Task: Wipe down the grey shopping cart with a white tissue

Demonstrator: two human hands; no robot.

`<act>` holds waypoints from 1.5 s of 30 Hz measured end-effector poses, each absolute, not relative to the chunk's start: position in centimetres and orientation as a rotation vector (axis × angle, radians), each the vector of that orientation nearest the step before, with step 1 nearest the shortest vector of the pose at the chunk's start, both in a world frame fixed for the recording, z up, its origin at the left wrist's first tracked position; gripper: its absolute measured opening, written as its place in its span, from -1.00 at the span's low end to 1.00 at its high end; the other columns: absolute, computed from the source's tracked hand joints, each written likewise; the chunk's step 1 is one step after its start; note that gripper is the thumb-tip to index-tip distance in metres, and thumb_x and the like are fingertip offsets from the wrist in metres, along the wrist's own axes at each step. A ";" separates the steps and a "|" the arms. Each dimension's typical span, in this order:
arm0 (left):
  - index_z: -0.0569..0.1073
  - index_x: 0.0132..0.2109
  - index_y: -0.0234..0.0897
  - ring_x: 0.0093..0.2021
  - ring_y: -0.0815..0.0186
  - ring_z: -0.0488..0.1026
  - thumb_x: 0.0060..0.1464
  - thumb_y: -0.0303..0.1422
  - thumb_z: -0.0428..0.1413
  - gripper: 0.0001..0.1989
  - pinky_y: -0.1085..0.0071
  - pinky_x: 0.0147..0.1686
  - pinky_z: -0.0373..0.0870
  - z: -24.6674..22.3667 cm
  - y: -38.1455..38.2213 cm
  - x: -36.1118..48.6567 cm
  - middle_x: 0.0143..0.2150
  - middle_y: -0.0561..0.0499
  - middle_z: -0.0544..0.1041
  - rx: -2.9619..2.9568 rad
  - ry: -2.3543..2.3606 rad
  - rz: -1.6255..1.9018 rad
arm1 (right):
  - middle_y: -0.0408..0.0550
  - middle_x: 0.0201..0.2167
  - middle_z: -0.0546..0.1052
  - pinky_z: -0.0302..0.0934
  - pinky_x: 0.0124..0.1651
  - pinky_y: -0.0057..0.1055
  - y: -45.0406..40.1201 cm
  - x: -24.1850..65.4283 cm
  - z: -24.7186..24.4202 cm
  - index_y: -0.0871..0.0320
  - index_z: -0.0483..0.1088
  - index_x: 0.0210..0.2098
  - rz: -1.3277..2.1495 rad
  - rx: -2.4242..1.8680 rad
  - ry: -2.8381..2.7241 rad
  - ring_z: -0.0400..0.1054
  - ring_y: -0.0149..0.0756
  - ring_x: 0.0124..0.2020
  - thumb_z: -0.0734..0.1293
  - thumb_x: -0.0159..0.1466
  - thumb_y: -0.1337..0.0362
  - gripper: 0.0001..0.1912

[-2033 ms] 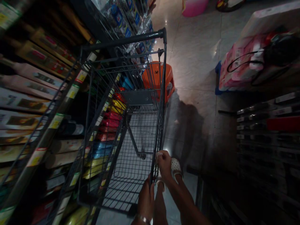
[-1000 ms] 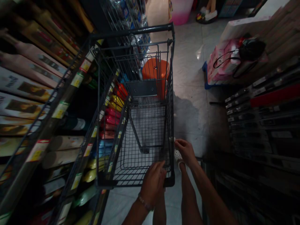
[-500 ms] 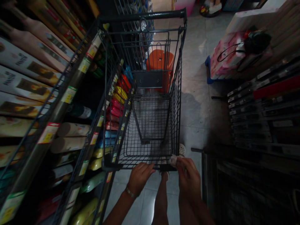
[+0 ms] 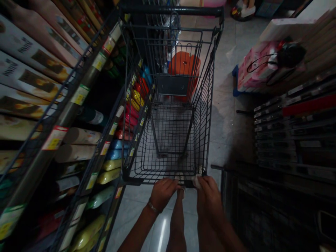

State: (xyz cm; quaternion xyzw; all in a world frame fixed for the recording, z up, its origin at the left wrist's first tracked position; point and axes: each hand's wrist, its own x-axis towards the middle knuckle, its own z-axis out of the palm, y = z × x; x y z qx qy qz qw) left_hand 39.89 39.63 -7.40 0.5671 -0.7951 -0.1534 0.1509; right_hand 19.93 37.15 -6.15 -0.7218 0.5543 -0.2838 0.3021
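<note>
A dark wire shopping cart [image 4: 172, 85] stands in front of me, its basket holding nothing I can see. My left hand [image 4: 163, 193], with a bracelet at the wrist, has its fingers curled over the near rim. Beside it, my right hand [image 4: 209, 187] is closed on a small crumpled whitish cloth or tissue [image 4: 196, 182] at the rim's right corner. Whether the right fingers also grip the rim is hard to see. The cart's black handle bar [image 4: 170, 11] lies at the far end.
Shelves with price tags [image 4: 55, 138] and bottles run close along the cart's left side. An orange stool [image 4: 184, 64] stands beyond the cart. Pink packs [image 4: 258, 64] sit on a blue base at right, near a dark rack [image 4: 275, 140]. Tiled floor [image 4: 223, 122] lies between.
The cart's far end has swung to the right, and its near end has shifted slightly right. My left hand has closed over the rim. My right hand has moved a little left with the whitish cloth.
</note>
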 end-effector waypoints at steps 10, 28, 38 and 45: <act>0.47 -0.25 -0.29 -0.43 0.31 0.42 0.30 -0.34 -0.12 -0.71 0.39 -0.45 0.34 -7.4 38.5 36.0 -0.50 0.01 0.45 1.691 -2.204 -0.422 | 0.01 -0.21 0.37 0.35 -0.21 -0.36 37.6 20.6 -6.0 0.10 0.40 -0.01 -0.684 -1.914 1.661 0.37 -0.28 -0.23 0.14 0.33 0.33 -0.69; 0.44 -0.02 -0.26 -0.06 0.24 0.47 0.28 -0.30 -0.06 -0.74 0.19 0.02 0.46 -5.5 43.5 44.8 -0.19 -0.04 0.58 1.813 -2.107 -0.180 | 0.00 -0.31 0.35 0.31 -0.23 -0.29 34.8 14.7 -4.5 0.19 0.46 -0.23 -0.792 -1.922 1.920 0.32 -0.25 -0.33 0.17 0.23 0.33 -0.75; 0.45 -0.06 -0.31 -0.05 0.23 0.48 0.26 -0.31 -0.04 -0.75 0.27 -0.05 0.53 -7.0 44.3 41.7 -0.17 -0.09 0.56 1.842 -2.008 -0.146 | 0.01 -0.26 0.36 0.32 -0.32 -0.43 39.3 25.4 -5.4 0.18 0.43 -0.14 -0.610 -1.951 1.518 0.33 -0.35 -0.38 0.06 0.24 0.51 -0.62; 0.46 -0.04 -0.27 -0.02 0.21 0.48 0.25 -0.30 -0.03 -0.75 0.24 -0.05 0.53 -7.3 44.4 41.6 -0.15 -0.08 0.57 1.867 -1.977 -0.159 | -0.04 -0.30 0.38 0.28 -0.40 -0.50 37.9 22.1 -6.0 0.15 0.43 -0.18 -0.631 -2.113 1.490 0.31 -0.40 -0.45 0.09 0.26 0.49 -0.67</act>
